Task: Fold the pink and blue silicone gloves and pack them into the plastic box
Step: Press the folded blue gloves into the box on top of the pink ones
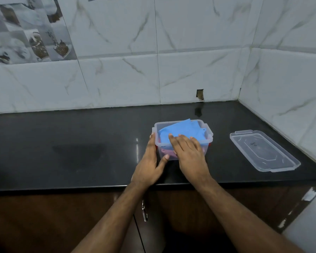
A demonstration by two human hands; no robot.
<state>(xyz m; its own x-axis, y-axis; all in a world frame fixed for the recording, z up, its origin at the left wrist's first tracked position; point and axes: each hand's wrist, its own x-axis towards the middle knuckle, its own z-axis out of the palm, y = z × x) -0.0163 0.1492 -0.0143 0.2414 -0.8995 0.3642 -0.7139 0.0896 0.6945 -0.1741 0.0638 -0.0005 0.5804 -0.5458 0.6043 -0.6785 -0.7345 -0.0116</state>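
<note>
A clear plastic box (pixel 207 129) stands on the black counter. The folded blue glove (pixel 182 131) lies on top inside it and rises a little above the rim. Pink glove material (pixel 169 152) shows through the front wall beneath the blue one. My left hand (pixel 150 161) clasps the box's left front corner, fingers along the side wall and thumb on the front wall. My right hand (pixel 188 152) lies flat, palm down, over the near part of the blue glove, fingers spread.
The clear lid (pixel 263 150) lies flat on the counter (pixel 80 143) to the right of the box. Marble-tiled walls close off the back and right. The counter's front edge runs just below my wrists, with brown cabinet doors underneath.
</note>
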